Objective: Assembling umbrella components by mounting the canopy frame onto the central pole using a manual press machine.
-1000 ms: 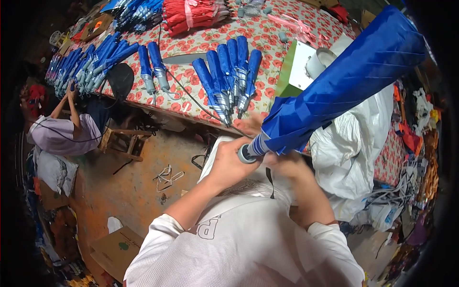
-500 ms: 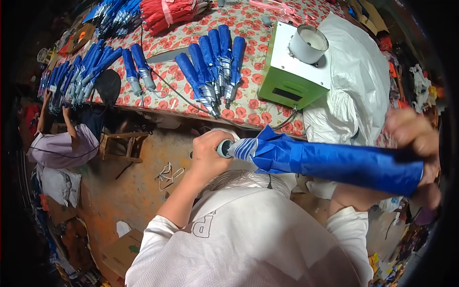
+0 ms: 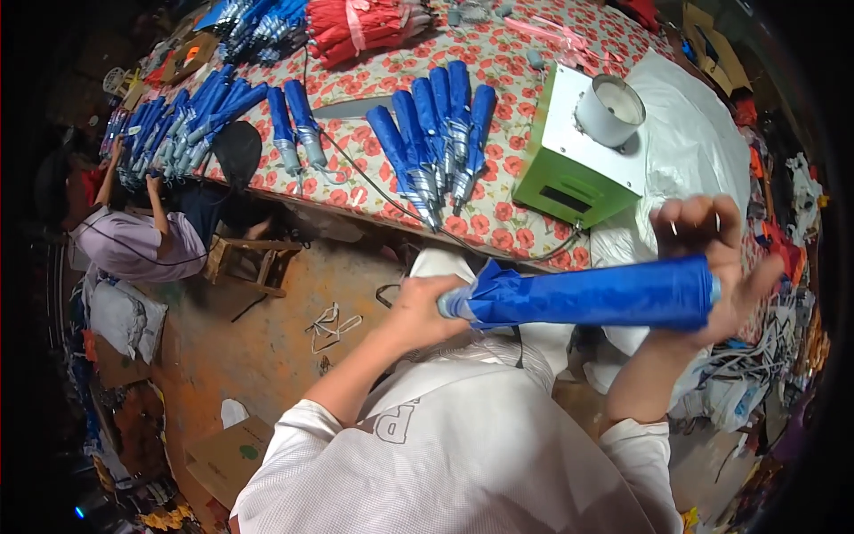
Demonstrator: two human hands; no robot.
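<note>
A folded blue umbrella (image 3: 596,295) lies level across the front of my body. My left hand (image 3: 431,307) is wrapped round its grey handle end, beside the gathered silver-edged cloth. At the other end, the palm of my right hand (image 3: 716,267) rests against the umbrella's tip, with the fingers spread and curving upward. On the table ahead lies a loose fan of several folded blue umbrellas (image 3: 431,133), their silver ends toward me. Two more blue umbrellas (image 3: 298,129) lie to the left of these.
A green box-shaped machine (image 3: 578,151) with a white top and metal cup stands on the flowered table (image 3: 347,191), beside white plastic sacking (image 3: 694,133). Red umbrellas (image 3: 365,31) are bundled at the back. At far left a person (image 3: 142,240) handles blue umbrellas near a wooden stool (image 3: 253,262).
The umbrella has become shorter and more level between my hands. My right hand has moved inward and its fingers have opened at the tip. The view has shifted slightly.
</note>
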